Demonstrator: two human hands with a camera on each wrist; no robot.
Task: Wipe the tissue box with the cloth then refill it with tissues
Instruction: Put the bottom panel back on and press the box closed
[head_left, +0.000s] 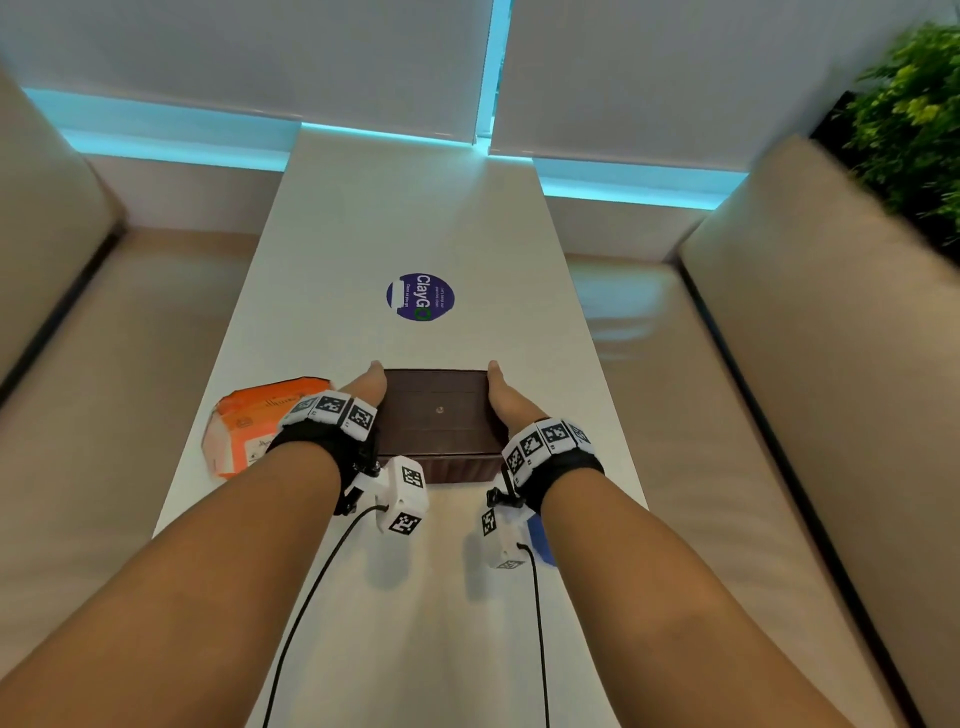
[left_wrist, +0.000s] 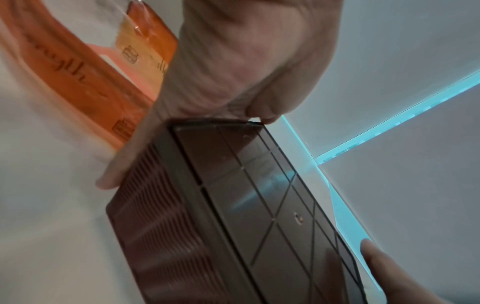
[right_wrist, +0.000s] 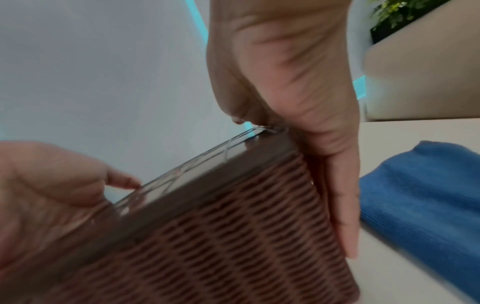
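Note:
A dark brown tissue box (head_left: 436, 415) with ribbed woven sides lies on the white table (head_left: 405, 208) in front of me. Its upward face (left_wrist: 246, 205) is smooth, with crossed lines and a small stud in the middle; no opening shows. My left hand (head_left: 363, 389) holds the box's left end, thumb at the top edge, fingers down the end wall (left_wrist: 233, 61). My right hand (head_left: 501, 395) holds the right end the same way (right_wrist: 285, 72). An orange tissue pack (head_left: 249, 431) lies just left of the box. A blue cloth (right_wrist: 420, 195) lies by my right wrist.
A round purple sticker (head_left: 421, 297) is on the table beyond the box. Beige benches run along the left (head_left: 130, 364) and right (head_left: 701, 389) of the narrow table. A green plant (head_left: 909, 119) stands at the far right. White blinds close off the far end.

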